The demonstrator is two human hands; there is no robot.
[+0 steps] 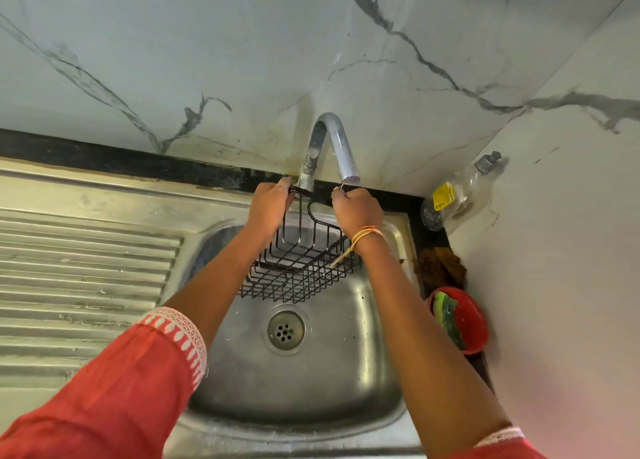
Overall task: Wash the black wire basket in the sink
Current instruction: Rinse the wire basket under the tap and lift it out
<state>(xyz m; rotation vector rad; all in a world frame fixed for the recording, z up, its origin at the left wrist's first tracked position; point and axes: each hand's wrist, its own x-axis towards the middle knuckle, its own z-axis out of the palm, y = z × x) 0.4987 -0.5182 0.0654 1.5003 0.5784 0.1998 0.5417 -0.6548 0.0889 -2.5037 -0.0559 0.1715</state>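
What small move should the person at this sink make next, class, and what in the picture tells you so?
Probably turn on the tap. Both the left hand and the right hand grip the top of the black wire basket, holding it above the sink near the spout, yet no water is seen running. The green scrubber in the red bowl lies untouched.

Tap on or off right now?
Looks off: no stream falls from the faucet spout onto the black wire basket, and the sink holds no pooled water.
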